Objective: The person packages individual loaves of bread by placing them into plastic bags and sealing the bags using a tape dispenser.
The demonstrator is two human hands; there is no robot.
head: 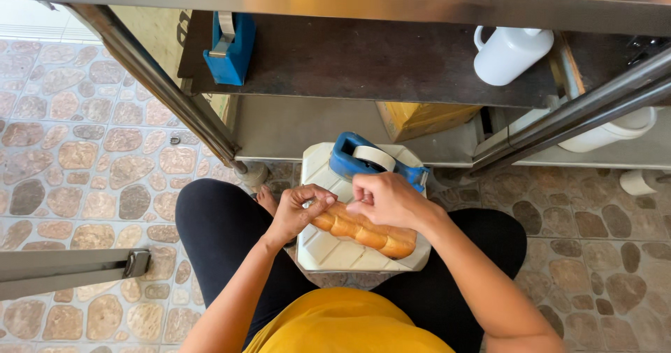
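Golden bread loaf (365, 231) pinched by left hand (297, 213) fingers, right hand (388, 200) fingers curled gripping its top

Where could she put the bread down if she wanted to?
The white container has bare lid left of the bread loaf and below it. Its far end is crowded by the blue tape dispenser. Left hand and right hand cover the middle. The stone floor left of her knee is open.
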